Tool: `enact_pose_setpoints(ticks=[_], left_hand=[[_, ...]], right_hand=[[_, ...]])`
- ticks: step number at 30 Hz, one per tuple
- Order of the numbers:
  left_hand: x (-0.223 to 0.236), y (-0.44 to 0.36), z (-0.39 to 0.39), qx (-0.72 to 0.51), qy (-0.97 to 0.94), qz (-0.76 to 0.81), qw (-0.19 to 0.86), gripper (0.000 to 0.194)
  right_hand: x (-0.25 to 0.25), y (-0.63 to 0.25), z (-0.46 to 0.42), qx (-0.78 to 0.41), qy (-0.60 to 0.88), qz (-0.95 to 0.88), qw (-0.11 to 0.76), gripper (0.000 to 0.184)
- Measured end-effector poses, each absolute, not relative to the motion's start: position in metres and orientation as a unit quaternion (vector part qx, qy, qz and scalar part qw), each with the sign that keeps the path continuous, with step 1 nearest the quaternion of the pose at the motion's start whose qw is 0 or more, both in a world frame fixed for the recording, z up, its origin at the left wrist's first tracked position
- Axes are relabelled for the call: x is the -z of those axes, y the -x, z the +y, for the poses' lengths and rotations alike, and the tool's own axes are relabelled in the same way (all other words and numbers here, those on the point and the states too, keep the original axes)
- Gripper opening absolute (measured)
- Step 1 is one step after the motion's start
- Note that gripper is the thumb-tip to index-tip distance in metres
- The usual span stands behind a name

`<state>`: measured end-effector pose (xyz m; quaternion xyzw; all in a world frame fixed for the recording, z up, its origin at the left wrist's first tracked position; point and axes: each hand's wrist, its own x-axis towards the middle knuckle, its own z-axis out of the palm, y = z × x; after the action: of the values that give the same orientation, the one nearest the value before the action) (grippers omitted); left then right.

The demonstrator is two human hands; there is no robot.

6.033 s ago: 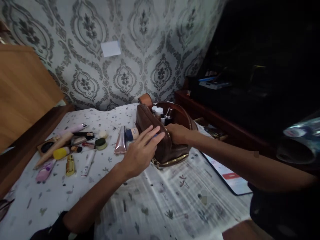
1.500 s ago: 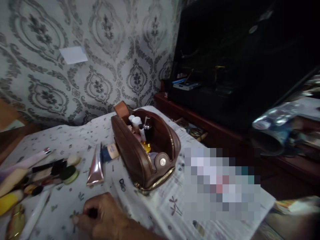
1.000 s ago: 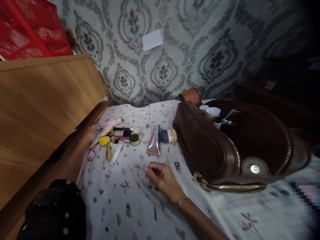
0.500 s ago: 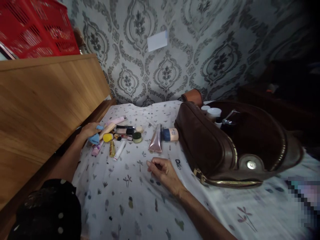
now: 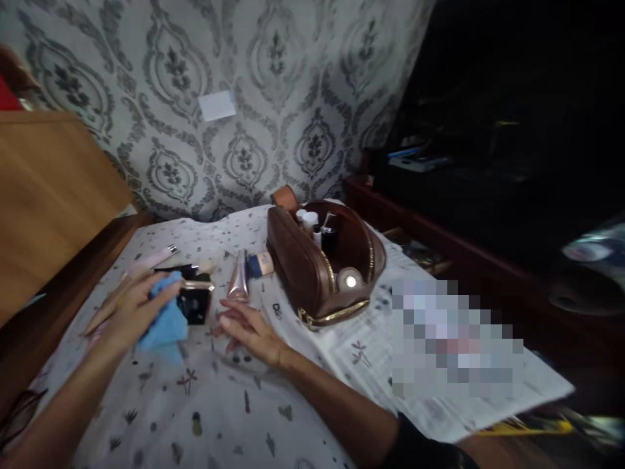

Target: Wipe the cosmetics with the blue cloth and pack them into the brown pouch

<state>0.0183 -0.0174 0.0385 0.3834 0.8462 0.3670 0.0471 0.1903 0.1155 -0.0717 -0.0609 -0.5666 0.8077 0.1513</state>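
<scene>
My left hand (image 5: 129, 311) grips a blue cloth (image 5: 166, 320) and presses it against a dark compact (image 5: 196, 303) with a gold edge, just above the flowered sheet (image 5: 205, 404). My right hand (image 5: 250, 329) lies beside the compact with its fingers stretched out and nothing in them. Its fingertips are close to the compact's right edge. Behind it lie a pink tube (image 5: 238, 284) and a beige bottle with a blue cap (image 5: 260, 264). An open brown cosmetic bag (image 5: 305, 270) stands to the right with small bottles inside.
More cosmetics, among them a pale pink tube (image 5: 153, 257), lie at the far left behind my left hand. A wooden board (image 5: 43, 189) borders the left side. A newspaper (image 5: 371, 352) lies under the bag. Dark furniture (image 5: 478, 195) stands to the right.
The view has swung right and back. My left hand has brought the blue cloth from the pile of cosmetics toward the middle, now against the compact. My right hand has uncurled.
</scene>
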Motion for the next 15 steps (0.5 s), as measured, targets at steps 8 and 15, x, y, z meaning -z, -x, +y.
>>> enact_pose_setpoints(ticks=[8,15], left_hand=[[-0.013,-0.045,0.021,-0.31,-0.509,0.803,0.013,0.055],[-0.007,-0.064,0.023,-0.227,-0.56,0.777,-0.176,0.054]], right_hand=[[0.073,-0.192,0.12,-0.766,0.075,-0.614,0.174,0.04],[0.064,-0.201,0.116,-0.498,0.133,-0.825,0.233,0.018]])
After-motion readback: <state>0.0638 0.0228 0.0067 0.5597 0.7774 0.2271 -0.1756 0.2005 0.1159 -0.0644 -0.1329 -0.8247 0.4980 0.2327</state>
